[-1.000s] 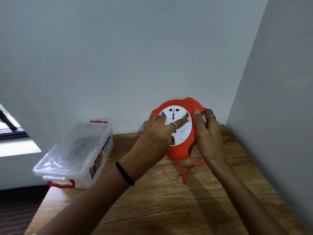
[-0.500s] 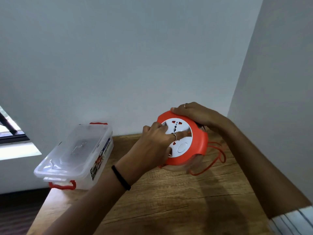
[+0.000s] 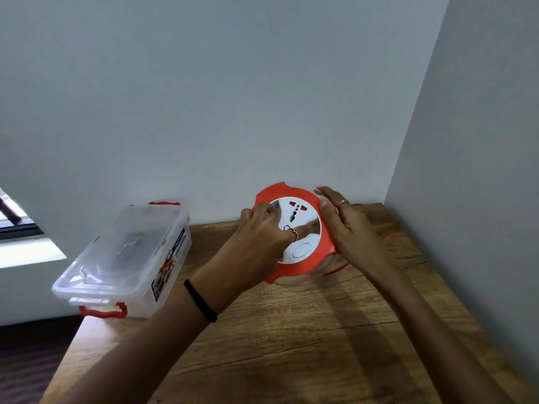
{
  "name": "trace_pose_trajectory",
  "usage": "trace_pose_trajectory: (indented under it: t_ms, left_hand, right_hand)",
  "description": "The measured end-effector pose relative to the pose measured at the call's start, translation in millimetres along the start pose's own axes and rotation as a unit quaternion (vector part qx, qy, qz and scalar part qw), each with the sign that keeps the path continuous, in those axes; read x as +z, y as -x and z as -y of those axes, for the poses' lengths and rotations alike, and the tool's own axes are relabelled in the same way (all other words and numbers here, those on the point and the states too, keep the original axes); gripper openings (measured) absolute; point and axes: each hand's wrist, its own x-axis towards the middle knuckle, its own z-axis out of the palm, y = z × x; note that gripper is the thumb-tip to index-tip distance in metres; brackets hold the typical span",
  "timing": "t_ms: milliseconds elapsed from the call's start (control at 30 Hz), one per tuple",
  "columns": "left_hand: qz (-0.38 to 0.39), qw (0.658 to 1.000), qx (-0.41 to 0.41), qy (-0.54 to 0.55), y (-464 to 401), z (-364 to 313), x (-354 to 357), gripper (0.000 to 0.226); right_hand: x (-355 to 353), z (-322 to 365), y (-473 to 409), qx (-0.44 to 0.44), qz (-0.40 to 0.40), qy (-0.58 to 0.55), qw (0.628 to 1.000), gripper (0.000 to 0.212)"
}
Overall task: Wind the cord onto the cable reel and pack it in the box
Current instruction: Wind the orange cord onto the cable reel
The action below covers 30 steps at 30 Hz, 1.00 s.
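The round orange cable reel (image 3: 300,265) with a white socket face is held tilted just above the wooden table (image 3: 291,345), near the back wall. My left hand (image 3: 262,237) grips its white centre, fingers curled into the face. My right hand (image 3: 347,225) lies along the reel's right rim with fairly straight fingers. Loose orange cord (image 3: 389,230) trails on the table to the right of the reel, partly hidden by my right hand. The clear plastic box (image 3: 125,258) with red latches stands shut at the table's left end.
Grey walls meet in a corner close behind and to the right of the reel. The table's left edge runs under the box, with dark floor (image 3: 26,365) below. A window (image 3: 17,225) shows at far left.
My right hand went from the reel's right side over its top and back down to the right rim. The reel turned and the loose cord shifted; less of it lies in front.
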Motion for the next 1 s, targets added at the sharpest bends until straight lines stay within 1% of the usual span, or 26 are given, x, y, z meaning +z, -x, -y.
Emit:
trace_pose_trajectory:
  t_ms: [33, 100, 167, 200, 233, 267, 300, 333, 367, 400, 433, 467, 500, 533, 567, 600, 633, 667, 733, 800, 867, 933, 1000]
  left_hand:
    - [-0.008, 1.0, 0.017, -0.008, 1, 3, -1, 0.08]
    - [-0.017, 0.999, 0.044, -0.006, 2, 4, -3, 0.081]
    - [0.014, 0.999, 0.031, 0.004, 4, 1, -4, 0.076]
    - [0.035, 0.999, 0.014, 0.012, 5, -1, -2, 0.071]
    - [0.043, 0.999, -0.004, 0.023, 6, -5, 0, 0.067]
    - [0.048, 0.998, -0.022, 0.03, 5, -8, 0, 0.064]
    - [0.052, 0.998, -0.034, 0.028, 4, -12, 0, 0.061]
    - [0.054, 0.997, -0.042, 0.025, 1, -14, 0, 0.059]
    - [0.058, 0.997, -0.049, 0.023, 0, -16, 1, 0.057]
    - [0.06, 0.996, -0.057, 0.024, -2, -18, 1, 0.057]
    - [0.063, 0.996, -0.063, 0.024, -2, -20, 1, 0.057]
    - [0.064, 0.996, -0.065, 0.021, -2, -21, 2, 0.059]
    - [0.063, 0.996, -0.065, 0.02, -2, -23, 2, 0.061]
    - [0.06, 0.996, -0.065, 0.021, -2, -24, 2, 0.063]
    - [0.058, 0.996, -0.064, 0.021, -3, -24, 3, 0.064]
    - [0.055, 0.996, -0.063, 0.022, -4, -25, 3, 0.065]
    - [0.053, 0.996, -0.062, 0.027, -5, -26, 4, 0.065]
    - [0.051, 0.996, -0.061, 0.033, -5, -29, 4, 0.065]
    - [0.058, 0.995, -0.063, 0.042, -3, -34, 5, 0.065]
    - [0.05, 0.995, -0.062, 0.057, -3, -32, 5, 0.066]
    - [0.044, 0.996, -0.038, 0.071, -4, -26, 1, 0.071]
    - [0.025, 0.999, -0.007, 0.047, -4, -22, -1, 0.078]
    - [0.003, 1.0, 0.007, 0.026, -1, -19, -5, 0.081]
  right_hand:
    - [-4, 2, -8, -0.008, 0.029, -0.004, 1.0, 0.037]
    - [-14, 7, -25, -0.008, 0.124, -0.014, 0.992, 0.033]
    - [-21, 11, -42, 0.005, 0.23, 0.001, 0.973, 0.028]
    - [-22, 13, -49, 0.007, 0.266, 0.025, 0.964, 0.031]
    - [-21, 11, -54, 0.007, 0.282, 0.061, 0.958, 0.035]
    - [-18, 9, -57, 0.001, 0.281, 0.1, 0.954, 0.038]
    - [-14, 6, -59, -0.01, 0.258, 0.142, 0.956, 0.041]
    - [-10, 3, -56, -0.023, 0.204, 0.187, 0.961, 0.041]
    - [-5, 0, -49, -0.036, 0.11, 0.231, 0.966, 0.04]
    - [-2, -2, -36, -0.045, -0.006, 0.248, 0.968, 0.038]
    - [1, -3, -18, -0.052, -0.122, 0.224, 0.965, 0.037]
    - [5, -4, 4, -0.049, -0.221, 0.161, 0.961, 0.036]
    - [11, -7, 25, -0.031, -0.283, 0.076, 0.956, 0.035]
    - [19, -7, 47, 0.0, -0.301, -0.009, 0.954, 0.036]
    - [29, -8, 66, 0.043, -0.284, -0.077, 0.955, 0.038]
    - [39, -6, 82, 0.088, -0.249, -0.128, 0.956, 0.039]
    - [49, -4, 93, 0.125, -0.219, -0.164, 0.954, 0.039]
    - [56, -3, 99, 0.146, -0.207, -0.191, 0.948, 0.038]
    - [61, 1, 101, 0.151, -0.219, -0.235, 0.935, 0.027]
    - [60, 5, 96, 0.13, -0.229, -0.256, 0.93, 0.021]
    - [60, 9, 91, 0.112, -0.218, -0.271, 0.931, 0.022]
    - [58, 12, 86, 0.111, -0.211, -0.292, 0.926, 0.03]
    - [53, 13, 79, 0.116, -0.198, -0.294, 0.928, 0.03]
